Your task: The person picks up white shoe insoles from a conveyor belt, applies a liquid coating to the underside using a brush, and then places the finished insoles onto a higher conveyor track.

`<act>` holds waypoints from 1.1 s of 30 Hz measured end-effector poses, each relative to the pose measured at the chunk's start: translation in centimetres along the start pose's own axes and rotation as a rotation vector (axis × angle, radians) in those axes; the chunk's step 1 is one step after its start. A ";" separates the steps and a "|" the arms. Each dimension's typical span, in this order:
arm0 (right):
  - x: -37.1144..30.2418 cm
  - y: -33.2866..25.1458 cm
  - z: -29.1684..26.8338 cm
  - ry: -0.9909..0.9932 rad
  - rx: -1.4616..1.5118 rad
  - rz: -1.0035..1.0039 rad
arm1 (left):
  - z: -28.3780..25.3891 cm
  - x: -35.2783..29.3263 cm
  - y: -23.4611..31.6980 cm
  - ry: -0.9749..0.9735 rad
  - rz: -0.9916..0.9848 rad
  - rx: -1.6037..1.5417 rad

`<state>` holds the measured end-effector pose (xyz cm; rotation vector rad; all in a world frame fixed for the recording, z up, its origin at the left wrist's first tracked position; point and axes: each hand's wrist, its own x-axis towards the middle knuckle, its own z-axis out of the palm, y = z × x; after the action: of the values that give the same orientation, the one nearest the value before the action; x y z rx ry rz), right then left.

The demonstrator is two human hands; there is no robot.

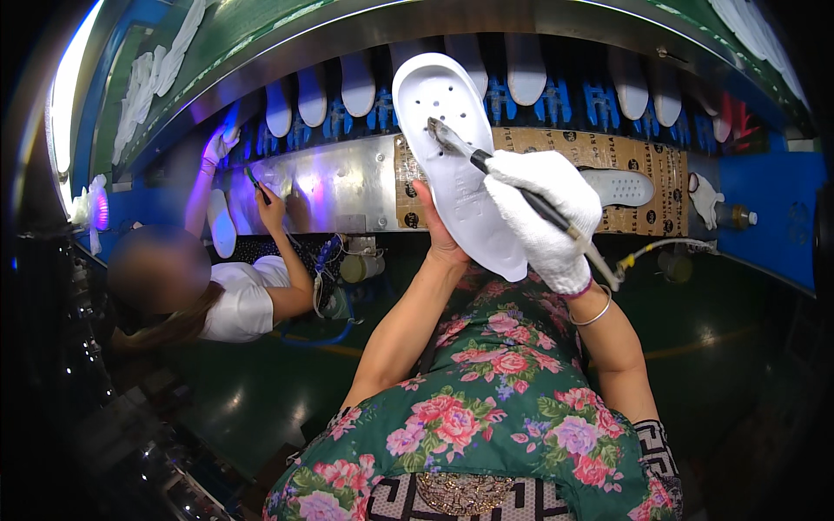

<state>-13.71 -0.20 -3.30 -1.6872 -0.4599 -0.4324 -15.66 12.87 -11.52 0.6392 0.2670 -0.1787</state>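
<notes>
A white foam shoe sole (460, 187) with small round holes toward its far end is held up in front of me, tilted lengthwise. My bare left hand (440, 227) grips it from the left edge and underneath; most of those fingers are hidden behind it. In a white knitted glove, my right hand (547, 217) is closed around a brush (476, 158) with a dark handle. The bristles meet the sole's face among the holes. Behind the glove, a grey perforated sole (621, 187) lies on printed cardboard (669, 195).
Several pale shoe soles (357, 87) stand in a row above blue holders (553, 102) at the back. A metal bench (356, 178) runs leftward to a co-worker (248, 295) holding a green tool. At right are a white glove (704, 200), a bottle (740, 216) and a hose (651, 253).
</notes>
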 end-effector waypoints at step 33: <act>-3.0 0.2 -1.4 -0.340 0.088 -0.032 | 0.3 4.8 2.4 -0.463 -0.082 -0.463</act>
<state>-16.24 -1.83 -4.81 -1.6739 -0.7441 -0.1440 -10.46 14.24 -11.38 0.1168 -0.1142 -0.3250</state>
